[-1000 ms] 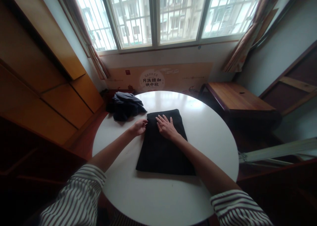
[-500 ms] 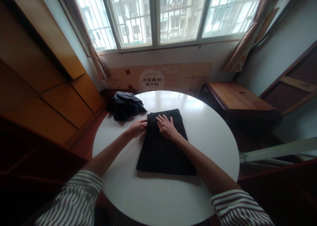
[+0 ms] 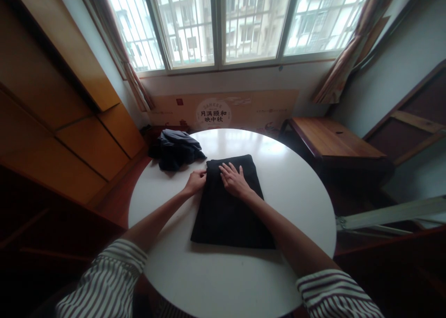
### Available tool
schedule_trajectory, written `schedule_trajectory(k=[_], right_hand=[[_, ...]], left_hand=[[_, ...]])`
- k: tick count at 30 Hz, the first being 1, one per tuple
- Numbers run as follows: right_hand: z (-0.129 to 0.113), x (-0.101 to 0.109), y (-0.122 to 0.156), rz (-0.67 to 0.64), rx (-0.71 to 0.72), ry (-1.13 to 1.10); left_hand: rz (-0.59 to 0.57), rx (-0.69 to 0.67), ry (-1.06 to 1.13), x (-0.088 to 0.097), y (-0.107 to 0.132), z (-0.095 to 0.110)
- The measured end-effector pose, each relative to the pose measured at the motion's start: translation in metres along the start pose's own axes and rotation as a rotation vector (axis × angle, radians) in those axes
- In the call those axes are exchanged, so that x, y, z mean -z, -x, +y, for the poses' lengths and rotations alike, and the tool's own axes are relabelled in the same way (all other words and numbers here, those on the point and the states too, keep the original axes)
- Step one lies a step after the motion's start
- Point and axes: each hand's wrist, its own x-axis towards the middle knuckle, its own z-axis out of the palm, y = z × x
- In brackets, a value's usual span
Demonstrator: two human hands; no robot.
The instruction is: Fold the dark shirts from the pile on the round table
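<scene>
A black folded garment [image 3: 228, 211] lies flat in the middle of a round white table [image 3: 285, 192]. My right hand [image 3: 234, 179] rests flat on the garment's far part, fingers spread and open. My left hand [image 3: 195, 181] is at the garment's far left edge, its fingers curled and pinching the cloth there. Both forearms reach out from striped sleeves at the bottom of the view.
A crumpled dark grey garment [image 3: 176, 148] lies at the table's far left edge. A wooden side table [image 3: 331, 139] stands to the right, wooden cabinets [image 3: 69, 123] to the left. A printed cardboard panel [image 3: 223, 111] leans under the window.
My left hand has shifted slightly along the garment's left edge, keeping its pinch. My right hand has stayed flat on the cloth.
</scene>
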Motion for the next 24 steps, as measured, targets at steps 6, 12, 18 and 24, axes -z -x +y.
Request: schedule_trajectory(k=[6, 12, 18, 24], right_hand=[[-0.002, 0.002, 0.001, -0.006, -0.005, -0.001], [-0.002, 0.002, 0.001, 0.000, -0.003, -0.002], [-0.002, 0.005, 0.002, -0.007, 0.048, -0.001], [-0.031, 0.006, 0.024, -0.120, 0.184, -0.012]], left_hand=[[-0.061, 0.209, 0.258, -0.008, -0.003, 0.012], [-0.111, 0.266, 0.375, -0.013, -0.016, 0.020], [-0.012, 0.199, 0.211, -0.021, -0.048, 0.019], [0.143, 0.051, 0.006, -0.023, -0.091, 0.014]])
